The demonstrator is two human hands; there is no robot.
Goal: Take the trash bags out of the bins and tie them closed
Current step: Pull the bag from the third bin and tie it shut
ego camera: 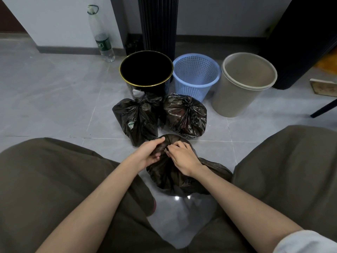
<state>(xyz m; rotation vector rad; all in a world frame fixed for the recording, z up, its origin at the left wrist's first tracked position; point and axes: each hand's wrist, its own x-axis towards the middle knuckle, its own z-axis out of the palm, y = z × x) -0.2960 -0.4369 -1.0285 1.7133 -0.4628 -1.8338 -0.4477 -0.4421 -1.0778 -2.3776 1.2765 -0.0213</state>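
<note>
Glossy, crinkled black plastic trash bags [185, 115]. Blue plastic mesh basket [196, 77], matt beige bin [237, 95]. Smooth, shiny floor tiles [54, 88].

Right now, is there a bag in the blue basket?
No, the blue basket shows only bare mesh inside, with no liner over its rim.

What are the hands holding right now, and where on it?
The nearest black trash bag. Left grip and right grip both pinch its bunched neck at the top.

Head view, forward and steeply down
</note>
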